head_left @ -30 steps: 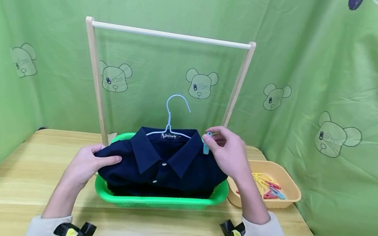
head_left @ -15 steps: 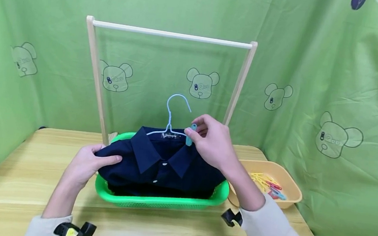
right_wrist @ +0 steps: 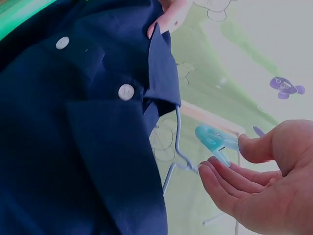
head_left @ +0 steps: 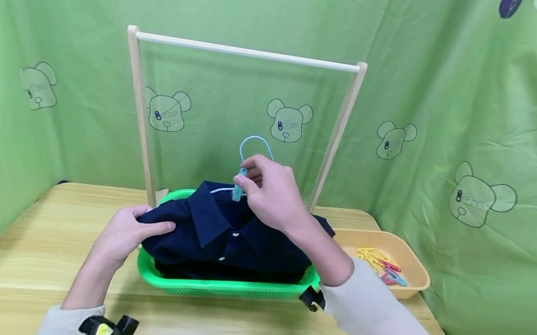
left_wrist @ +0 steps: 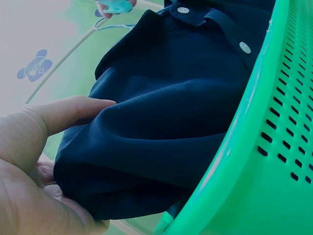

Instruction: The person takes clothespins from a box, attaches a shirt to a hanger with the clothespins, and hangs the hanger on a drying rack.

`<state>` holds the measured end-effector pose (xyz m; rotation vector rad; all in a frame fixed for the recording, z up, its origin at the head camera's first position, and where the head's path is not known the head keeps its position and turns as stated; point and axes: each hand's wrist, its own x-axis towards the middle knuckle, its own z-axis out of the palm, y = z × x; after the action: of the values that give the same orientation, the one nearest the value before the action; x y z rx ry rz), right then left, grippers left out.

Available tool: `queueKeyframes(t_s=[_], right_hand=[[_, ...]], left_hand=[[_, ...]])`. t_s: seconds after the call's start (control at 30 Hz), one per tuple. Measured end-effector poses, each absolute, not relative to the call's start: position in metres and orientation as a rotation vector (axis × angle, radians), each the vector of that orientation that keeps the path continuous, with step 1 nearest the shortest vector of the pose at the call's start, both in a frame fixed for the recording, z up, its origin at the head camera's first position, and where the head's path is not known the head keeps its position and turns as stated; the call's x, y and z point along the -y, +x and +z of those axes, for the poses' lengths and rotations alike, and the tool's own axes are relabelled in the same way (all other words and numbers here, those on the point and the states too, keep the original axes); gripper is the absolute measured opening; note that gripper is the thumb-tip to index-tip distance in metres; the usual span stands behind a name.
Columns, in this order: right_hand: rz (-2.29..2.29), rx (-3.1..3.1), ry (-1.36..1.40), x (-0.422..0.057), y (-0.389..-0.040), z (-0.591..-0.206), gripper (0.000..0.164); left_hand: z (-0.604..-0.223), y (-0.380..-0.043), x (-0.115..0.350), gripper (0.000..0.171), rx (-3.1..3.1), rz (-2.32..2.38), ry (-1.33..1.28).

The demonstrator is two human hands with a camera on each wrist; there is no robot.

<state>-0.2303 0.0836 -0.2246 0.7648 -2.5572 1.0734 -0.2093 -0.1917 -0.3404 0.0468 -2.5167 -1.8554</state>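
A dark navy collared shirt (head_left: pixel 240 241) with white buttons lies in a green basket (head_left: pixel 235 288), a pale blue wire hanger (head_left: pixel 258 138) inside its collar. My left hand (head_left: pixel 124 234) grips the shirt's left shoulder; in the left wrist view the thumb lies on top of the cloth (left_wrist: pixel 146 117) and the fingers are beneath it. Between thumb and fingers my right hand (head_left: pixel 273 193) pinches a light blue clothespin (head_left: pixel 239 184), held in front of the hanger's neck, over the collar opening. The right wrist view shows this clothespin (right_wrist: pixel 215 140) apart from the shirt collar.
Behind the basket stands a wooden rack with a white top bar (head_left: pixel 247 52). On the right, partly behind my right forearm, an orange tray (head_left: pixel 415 273) holds several yellow, red and blue clothespins (head_left: pixel 379 260). Green curtains (head_left: pixel 479 103) surround the wooden table (head_left: pixel 40 252).
My right hand has moved left with the clothespin, from the shirt's right shoulder past the right collar to the hanger's neck. The left hand keeps its grip on the shirt.
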Motion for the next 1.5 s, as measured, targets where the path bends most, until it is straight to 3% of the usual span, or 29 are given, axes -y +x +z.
queueKeyframes(t_s=[0.63, 1.5], right_hand=[[1.156, 2.600, 0.836, -0.040, -0.233, -0.227, 0.024], [1.178, 2.456, 0.879, -0.023, -0.238, -0.252, 0.014]], left_hand=[[-0.340, -0.209, 0.193, 0.027, 2.525, -1.839, 0.060], [-0.336, -0.208, 0.194, 0.026, 2.516, -1.854, 0.047]])
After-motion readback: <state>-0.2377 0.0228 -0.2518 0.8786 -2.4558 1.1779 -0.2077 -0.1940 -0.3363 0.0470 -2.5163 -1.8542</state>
